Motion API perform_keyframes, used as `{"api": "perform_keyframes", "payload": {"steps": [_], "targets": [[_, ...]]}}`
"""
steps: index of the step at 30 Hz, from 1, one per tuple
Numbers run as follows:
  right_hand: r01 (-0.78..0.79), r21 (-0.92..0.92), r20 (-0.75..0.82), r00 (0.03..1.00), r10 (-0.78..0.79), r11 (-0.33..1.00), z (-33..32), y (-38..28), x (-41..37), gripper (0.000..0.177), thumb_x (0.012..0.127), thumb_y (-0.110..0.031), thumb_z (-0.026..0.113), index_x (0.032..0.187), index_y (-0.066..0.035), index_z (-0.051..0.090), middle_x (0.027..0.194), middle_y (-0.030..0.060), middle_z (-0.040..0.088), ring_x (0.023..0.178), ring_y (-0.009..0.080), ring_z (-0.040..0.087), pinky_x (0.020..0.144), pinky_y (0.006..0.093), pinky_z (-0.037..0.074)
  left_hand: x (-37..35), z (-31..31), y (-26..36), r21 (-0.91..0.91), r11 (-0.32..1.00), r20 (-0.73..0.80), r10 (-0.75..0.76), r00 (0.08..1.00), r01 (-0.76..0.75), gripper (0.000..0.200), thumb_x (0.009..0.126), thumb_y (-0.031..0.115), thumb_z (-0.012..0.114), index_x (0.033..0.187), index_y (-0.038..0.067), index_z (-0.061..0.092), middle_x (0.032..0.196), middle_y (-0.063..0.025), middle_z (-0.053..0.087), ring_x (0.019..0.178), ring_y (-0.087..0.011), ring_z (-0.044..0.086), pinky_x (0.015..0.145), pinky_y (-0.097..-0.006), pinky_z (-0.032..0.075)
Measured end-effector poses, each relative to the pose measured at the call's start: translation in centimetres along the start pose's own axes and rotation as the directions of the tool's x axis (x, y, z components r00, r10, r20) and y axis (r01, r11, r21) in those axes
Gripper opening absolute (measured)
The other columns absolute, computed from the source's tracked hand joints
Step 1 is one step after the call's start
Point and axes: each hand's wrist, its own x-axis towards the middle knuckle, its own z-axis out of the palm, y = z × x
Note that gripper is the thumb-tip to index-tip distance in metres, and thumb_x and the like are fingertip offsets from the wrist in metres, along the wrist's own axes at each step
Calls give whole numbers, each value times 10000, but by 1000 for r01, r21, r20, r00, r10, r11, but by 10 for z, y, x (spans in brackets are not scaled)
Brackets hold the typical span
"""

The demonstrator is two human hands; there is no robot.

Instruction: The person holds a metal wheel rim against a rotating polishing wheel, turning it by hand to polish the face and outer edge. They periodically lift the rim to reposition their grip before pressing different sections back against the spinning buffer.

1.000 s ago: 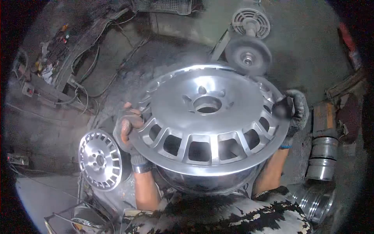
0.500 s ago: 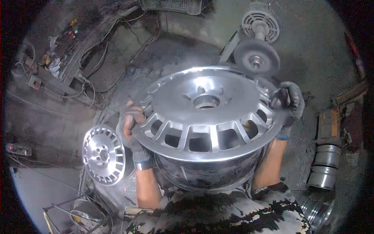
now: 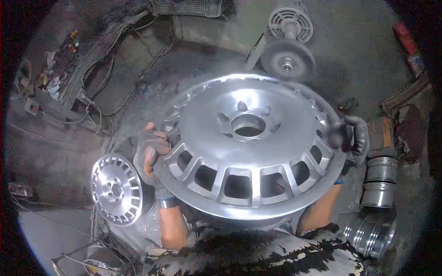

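A large silver wheel rim [image 3: 212,124] is held up in front of my body, its slotted face turned upward and its far edge reaching toward the buffing wheel [image 3: 288,62]. My left hand [image 3: 154,149], in a worn grey glove with orange fingertips, grips the rim's left edge. On the opposite edge my right hand [image 3: 352,135] is wrapped round the rim, its glove dark and partly blurred. The buffing wheel looks smeared, as if spinning, on the shaft of a motor [image 3: 290,25]. Where the far edge meets the buffing wheel, the two overlap in this view.
A second slotted wheel rim [image 3: 103,184] leans at the left. Stacked metal barrels [image 3: 381,181] stand at the right, with more shiny rims [image 3: 370,232] below them. Cables [image 3: 110,69] run along the left side near a switch box [image 3: 32,106]. A plastic crate [image 3: 189,7] is at the back.
The wheel rim has tipped, so its face shows more toward me and its near edge sits lower. Both hands keep their hold. The whole view has shifted slightly.
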Motion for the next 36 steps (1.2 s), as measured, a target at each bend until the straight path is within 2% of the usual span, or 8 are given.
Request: {"api": "perform_keyframes", "payload": {"steps": [2, 6, 10, 18, 24, 27, 32, 36], "targets": [[191, -253, 40, 982, -187, 948, -8, 10, 0, 280, 1045, -235, 563, 1082, 30, 647, 907, 140, 698, 694, 161, 644, 609, 284, 525, -1, 0, -1, -4, 1000, 6, 1, 1000, -1, 522, 907, 282, 573, 1186, -157, 621, 1047, -172, 669, 1113, -255, 605, 1105, -409, 444], [-105, 149, 24, 994, 102, 983, -3, -11, -1, 310, 1006, -278, 679, 987, 30, 645, 841, 115, 695, 662, 178, 667, 577, 323, 528, 0, 0, -3, -12, 1000, 9, 4, 1000, -3, 539, 902, 273, 575, 1209, -168, 610, 1064, -176, 663, 1147, -256, 591, 1103, -399, 445], [279, -221, 38, 960, -277, 935, 6, 16, 11, 315, 1021, -288, 641, 989, 25, 645, 827, 100, 691, 660, 159, 662, 575, 312, 520, 2, -2, -2, -11, 1000, 15, 6, 1000, -5, 556, 896, 265, 577, 1232, -178, 599, 1081, -179, 656, 1182, -256, 577, 1100, -389, 445], [-135, 83, 127, 984, 124, 987, 27, 28, 25, 316, 1065, -237, 505, 1199, 23, 625, 894, 163, 696, 685, 183, 641, 618, 279, 522, 11, 10, 8, 46, 998, -66, 56, 996, -53, 513, 863, 261, 583, 1144, -166, 635, 1011, -179, 664, 1115, -274, 604, 1116, -404, 433], [28, 84, 200, 979, -45, 996, 39, 113, 59, 302, 943, 3, 643, 1240, 57, 622, 854, 66, 660, 712, 146, 636, 635, 241, 540, 30, 18, 21, 261, 945, 29, 196, 980, -196, 380, 875, 273, 573, 829, -83, 697, 791, -141, 668, 880, -267, 646, 1134, -469, 422], [-202, 359, 228, 966, 125, 911, 52, 122, 64, 291, 872, 16, 679, 1162, -10, 679, 823, 15, 637, 659, 113, 591, 567, 257, 473, 26, 19, 23, 387, 891, 83, 223, 971, -238, 406, 922, 290, 507, 876, -55, 716, 904, -142, 720, 982, -270, 652, 1145, -505, 414], [-47, 216, 373, 927, -37, 975, 37, 112, 68, 216, 974, -77, 611, 1172, 3, 646, 824, 72, 678, 609, 111, 588, 528, 256, 450, 32, 14, 7, 276, 925, 63, 255, 965, -263, 395, 888, 310, 546, 800, -47, 691, 828, -143, 685, 904, -266, 651, 1156, -497, 412], [-181, 270, 264, 959, 108, 946, 22, 75, 49, 264, 936, -94, 694, 1167, 17, 628, 818, 92, 667, 656, 104, 608, 580, 218, 479, 40, 23, 4, 167, 954, -4, 254, 967, -250, 340, 870, 268, 553, 753, -27, 676, 789, -128, 672, 873, -256, 656, 1158, -501, 424]]}}
